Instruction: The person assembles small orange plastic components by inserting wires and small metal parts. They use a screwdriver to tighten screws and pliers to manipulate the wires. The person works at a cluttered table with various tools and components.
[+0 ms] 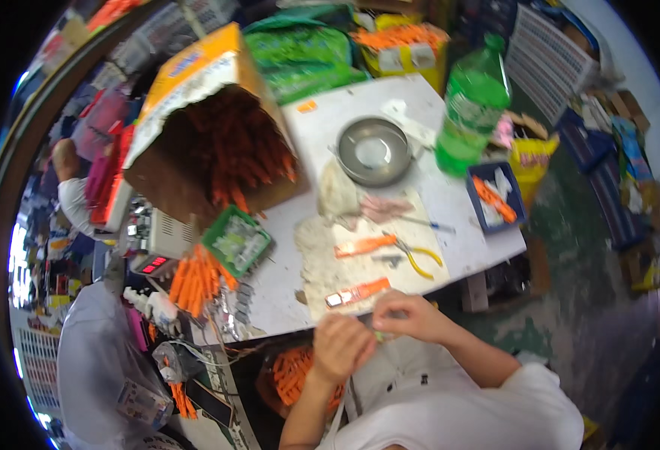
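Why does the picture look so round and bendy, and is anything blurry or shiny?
Head view: the wide fisheye lens bends edges and leaves black corners; head view: the bare left hand and bare right hand look slightly soft; head view: the round silver metal bowl has shiny patches.

White table [285, 259], worn green floor [566, 232], pale wall [634, 56] right, bright light [17, 255] far left

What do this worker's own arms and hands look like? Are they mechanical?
No, they're human. The left grip and right grip are ungloved hands. The left forearm is bare, and so is the right forearm, below a white short sleeve.
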A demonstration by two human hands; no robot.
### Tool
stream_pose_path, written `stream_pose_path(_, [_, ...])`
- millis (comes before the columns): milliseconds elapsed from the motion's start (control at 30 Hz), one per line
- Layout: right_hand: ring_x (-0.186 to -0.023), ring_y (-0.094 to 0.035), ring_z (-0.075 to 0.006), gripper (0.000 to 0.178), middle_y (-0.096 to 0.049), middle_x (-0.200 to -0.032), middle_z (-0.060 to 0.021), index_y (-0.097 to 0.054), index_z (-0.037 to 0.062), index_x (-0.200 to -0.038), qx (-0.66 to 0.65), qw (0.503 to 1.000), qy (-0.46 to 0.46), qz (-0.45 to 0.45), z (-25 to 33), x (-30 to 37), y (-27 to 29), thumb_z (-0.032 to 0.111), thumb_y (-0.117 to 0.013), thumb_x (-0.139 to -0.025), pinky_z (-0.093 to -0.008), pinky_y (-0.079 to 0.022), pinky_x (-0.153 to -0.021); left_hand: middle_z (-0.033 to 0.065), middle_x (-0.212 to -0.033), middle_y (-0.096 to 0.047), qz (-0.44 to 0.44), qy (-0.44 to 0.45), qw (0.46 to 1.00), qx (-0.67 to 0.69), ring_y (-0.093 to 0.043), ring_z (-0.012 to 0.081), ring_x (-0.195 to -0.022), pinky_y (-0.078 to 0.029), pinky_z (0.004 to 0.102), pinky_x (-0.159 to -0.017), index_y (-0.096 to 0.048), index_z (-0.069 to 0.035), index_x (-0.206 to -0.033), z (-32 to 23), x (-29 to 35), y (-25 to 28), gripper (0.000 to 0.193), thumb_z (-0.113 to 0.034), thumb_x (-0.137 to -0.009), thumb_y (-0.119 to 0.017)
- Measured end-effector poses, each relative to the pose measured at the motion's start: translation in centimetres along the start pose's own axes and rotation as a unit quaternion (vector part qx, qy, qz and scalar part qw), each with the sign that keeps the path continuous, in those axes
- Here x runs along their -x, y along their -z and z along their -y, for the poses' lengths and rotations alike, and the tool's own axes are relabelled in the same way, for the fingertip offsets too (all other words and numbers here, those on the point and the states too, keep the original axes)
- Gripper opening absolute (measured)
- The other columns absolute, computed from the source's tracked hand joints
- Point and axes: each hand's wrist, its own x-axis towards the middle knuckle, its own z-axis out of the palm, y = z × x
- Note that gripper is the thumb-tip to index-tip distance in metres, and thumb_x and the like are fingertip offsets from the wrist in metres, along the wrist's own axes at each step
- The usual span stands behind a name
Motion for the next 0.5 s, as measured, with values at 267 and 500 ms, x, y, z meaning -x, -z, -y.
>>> stream_pose_path(267, [-0.080,-0.051,-0.0140,0.009,-0.057,-0.084,-0.0050,-0.059,-0.0005,-0.080,-0.053,0.979,-0.010,-0.195,-0.3,2.6,2.7,0.008,-0.060,-0.080,-0.0274,-0.040,-0.077,0.0077,-0.097,-0.060,-0.070,0.016,0.995,0.069,-0.057,0.0250,-0.097,-0.045,0.0441,-0.092,-0.063,-0.005,-0.092,-2.1,0.1,-3.2,0.021,-0.010,-0.074,-0.073])
stream_pose_path(500, [-0.083,-0.044,-0.0193,0.021,-0.043,-0.078,-0.0062,-0.045,0.0050,-0.078,-0.119,0.975,0.129,-0.133,1.4,3.7,4.5,0.019,-0.051,-0.093,-0.0333,-0.036,-0.084,0.0068,-0.090,-0.054,-0.125,0.171,0.965,0.153,-0.053,0.0270,-0.098,-0.040,0.0398,-0.090,-0.057,-0.006,-0.081,-2.2,0.6,-7.1,0.015,-0.009,-0.072,-0.069])
